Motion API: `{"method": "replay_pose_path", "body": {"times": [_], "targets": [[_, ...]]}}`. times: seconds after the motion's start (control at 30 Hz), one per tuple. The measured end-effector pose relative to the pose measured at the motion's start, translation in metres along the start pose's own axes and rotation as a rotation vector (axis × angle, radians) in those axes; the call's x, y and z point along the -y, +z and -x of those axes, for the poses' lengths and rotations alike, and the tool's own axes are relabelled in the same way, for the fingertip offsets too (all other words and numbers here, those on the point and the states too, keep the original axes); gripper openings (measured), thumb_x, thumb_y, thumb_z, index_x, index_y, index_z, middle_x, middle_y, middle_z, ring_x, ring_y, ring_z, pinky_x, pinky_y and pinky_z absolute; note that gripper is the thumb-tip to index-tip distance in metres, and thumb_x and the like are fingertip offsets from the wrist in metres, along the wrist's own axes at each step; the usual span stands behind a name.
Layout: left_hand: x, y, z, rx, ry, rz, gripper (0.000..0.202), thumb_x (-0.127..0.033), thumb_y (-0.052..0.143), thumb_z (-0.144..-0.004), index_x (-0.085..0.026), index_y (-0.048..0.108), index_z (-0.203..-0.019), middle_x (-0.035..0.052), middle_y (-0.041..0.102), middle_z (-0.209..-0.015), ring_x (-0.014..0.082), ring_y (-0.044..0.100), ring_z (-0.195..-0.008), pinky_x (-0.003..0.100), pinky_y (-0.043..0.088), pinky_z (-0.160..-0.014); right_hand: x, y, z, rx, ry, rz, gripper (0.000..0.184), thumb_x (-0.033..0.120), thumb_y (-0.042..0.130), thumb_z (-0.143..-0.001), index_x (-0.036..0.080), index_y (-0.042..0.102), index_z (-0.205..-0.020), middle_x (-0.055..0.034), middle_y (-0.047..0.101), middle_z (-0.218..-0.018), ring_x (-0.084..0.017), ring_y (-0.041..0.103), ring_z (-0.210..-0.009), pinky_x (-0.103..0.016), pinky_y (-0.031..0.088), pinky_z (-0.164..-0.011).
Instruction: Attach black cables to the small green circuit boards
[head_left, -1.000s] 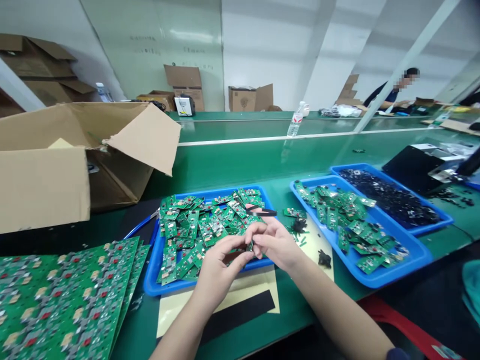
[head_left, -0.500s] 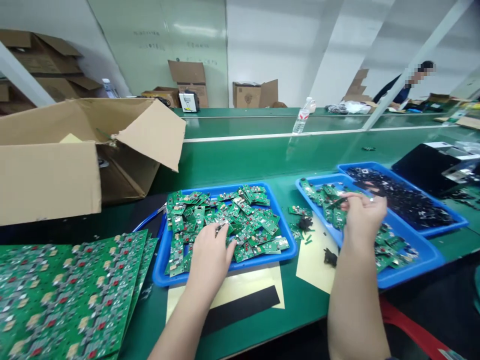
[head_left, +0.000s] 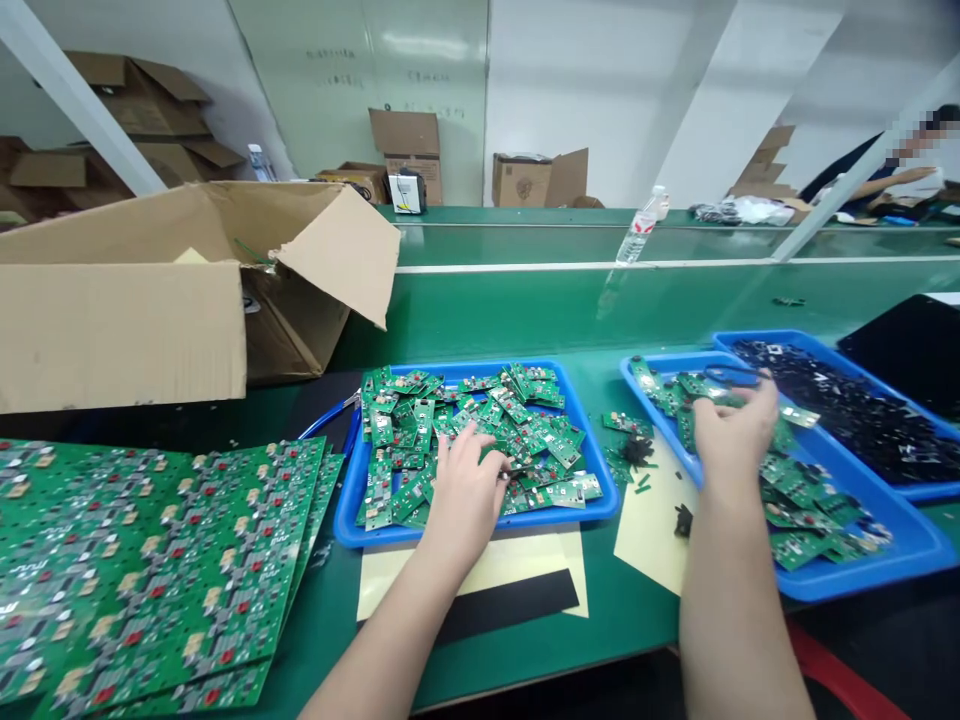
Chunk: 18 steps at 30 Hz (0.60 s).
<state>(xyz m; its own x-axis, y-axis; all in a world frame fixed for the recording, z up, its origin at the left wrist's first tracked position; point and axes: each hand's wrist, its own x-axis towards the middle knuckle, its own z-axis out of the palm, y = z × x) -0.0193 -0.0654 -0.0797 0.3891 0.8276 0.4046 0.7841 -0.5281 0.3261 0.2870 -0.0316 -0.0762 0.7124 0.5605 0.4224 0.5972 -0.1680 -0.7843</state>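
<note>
My left hand [head_left: 466, 482] rests on the heap of small green circuit boards [head_left: 420, 430] in the middle blue tray [head_left: 347, 505], its fingers bent down onto the boards near the tray's centre. My right hand [head_left: 736, 425] hovers over the small green boards [head_left: 802, 490] in the second blue tray [head_left: 885, 565], fingers curled downward. Whether those fingers grip a board is hidden by the hand itself.
A third blue tray [head_left: 930, 490] of black parts stands at far right. Stacked large green panels [head_left: 142, 570] lie at left, behind them an open cardboard box [head_left: 127, 320]. Yellow sheets with a black strip [head_left: 510, 605] lie by the front edge. A water bottle [head_left: 637, 238] and another person [head_left: 900, 170] are beyond.
My hands, joined over the middle tray a second ago, have parted. The right went to the second tray and now reaches lower into its boards. The left dropped onto the middle tray's boards.
</note>
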Motion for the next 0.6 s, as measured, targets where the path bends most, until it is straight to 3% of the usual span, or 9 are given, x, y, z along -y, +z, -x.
{"method": "replay_pose_path", "body": {"times": [0.07, 0.13, 0.23, 0.3, 0.37, 0.43, 0.53, 0.6], "targets": [[-0.001, -0.002, 0.000, -0.047, 0.061, 0.063, 0.021, 0.000, 0.052, -0.081, -0.019, 0.061, -0.082, 0.0036, 0.068, -0.083, 0.0232, 0.066, -0.092, 0.059, 0.043, -0.100, 0.017, 0.008, 0.014, 0.057, 0.009, -0.111, 0.066, 0.025, 0.053, -0.070, 0.015, 0.034, -0.132, -0.0151, 0.052, -0.118, -0.016, 0.059, -0.069, -0.039, 0.051, -0.071], [-0.003, -0.005, 0.001, -0.108, 0.095, 0.112, 0.021, -0.002, 0.047, -0.084, -0.019, 0.061, -0.084, 0.0029, 0.067, -0.079, 0.0179, 0.065, -0.077, 0.043, 0.054, -0.089, 0.037, 0.016, 0.037, 0.246, -0.001, -0.247, 0.058, 0.035, 0.052, -0.077, 0.018, 0.036, -0.130, -0.0109, 0.061, -0.106, -0.017, 0.062, -0.067, -0.032, 0.053, -0.058], [-0.004, -0.007, 0.001, -0.213, 0.115, 0.163, 0.020, -0.006, 0.044, -0.087, -0.018, 0.060, -0.087, 0.0068, 0.067, -0.086, 0.0183, 0.064, -0.083, 0.030, 0.055, -0.074, 0.063, 0.024, 0.076, 0.793, 0.049, -0.643, 0.056, 0.042, 0.057, -0.082, 0.021, 0.037, -0.129, -0.0068, 0.067, -0.091, -0.014, 0.063, -0.061, -0.027, 0.053, -0.050], [-0.004, -0.008, 0.001, -0.273, 0.127, 0.177, 0.018, -0.006, 0.045, -0.088, -0.018, 0.060, -0.087, 0.0069, 0.066, -0.086, 0.0182, 0.063, -0.084, 0.029, 0.053, -0.074, 0.073, 0.026, 0.096, 1.012, 0.114, -0.777, 0.056, 0.039, 0.063, -0.081, 0.021, 0.037, -0.127, -0.0049, 0.067, -0.091, -0.012, 0.062, -0.060, -0.025, 0.054, -0.050], [-0.005, -0.007, 0.001, -0.308, 0.135, 0.190, 0.018, -0.006, 0.047, -0.087, -0.019, 0.059, -0.088, 0.0062, 0.064, -0.086, 0.0178, 0.061, -0.084, 0.029, 0.052, -0.074, 0.075, 0.027, 0.107, 1.094, 0.184, -0.814, 0.058, 0.033, 0.069, -0.078, 0.022, 0.037, -0.126, -0.0033, 0.067, -0.094, -0.011, 0.062, -0.060, -0.025, 0.057, -0.052], [-0.007, -0.006, 0.001, -0.294, 0.145, 0.219, 0.020, -0.004, 0.047, -0.085, -0.019, 0.058, -0.089, 0.0058, 0.061, -0.087, 0.0175, 0.060, -0.083, 0.029, 0.052, -0.074, 0.074, 0.028, 0.110, 1.086, 0.255, -0.839, 0.059, 0.028, 0.071, -0.076, 0.023, 0.039, -0.125, -0.0021, 0.067, -0.095, -0.010, 0.062, -0.063, -0.025, 0.059, -0.056], [-0.012, -0.005, 0.002, -0.142, 0.096, 0.334, 0.018, -0.007, 0.053, -0.083, -0.019, 0.058, -0.096, 0.0096, 0.058, -0.102, 0.0213, 0.059, -0.099, 0.035, 0.052, -0.083, 0.071, 0.030, 0.109, 1.016, 0.305, -0.887, 0.056, 0.025, 0.073, -0.074, 0.024, 0.042, -0.121, -0.0001, 0.067, -0.090, -0.010, 0.061, -0.065, -0.024, 0.059, -0.059], [-0.015, -0.006, 0.002, 0.003, 0.008, 0.500, 0.027, -0.018, 0.066, -0.079, -0.018, 0.056, -0.104, 0.0129, 0.055, -0.115, 0.0261, 0.054, -0.114, 0.040, 0.050, -0.093, 0.071, 0.030, 0.108, 1.007, 0.277, -0.891, 0.058, 0.023, 0.072, -0.074, 0.024, 0.042, -0.122, -0.0004, 0.067, -0.089, -0.010, 0.061, -0.066, -0.024, 0.059, -0.059]]}}
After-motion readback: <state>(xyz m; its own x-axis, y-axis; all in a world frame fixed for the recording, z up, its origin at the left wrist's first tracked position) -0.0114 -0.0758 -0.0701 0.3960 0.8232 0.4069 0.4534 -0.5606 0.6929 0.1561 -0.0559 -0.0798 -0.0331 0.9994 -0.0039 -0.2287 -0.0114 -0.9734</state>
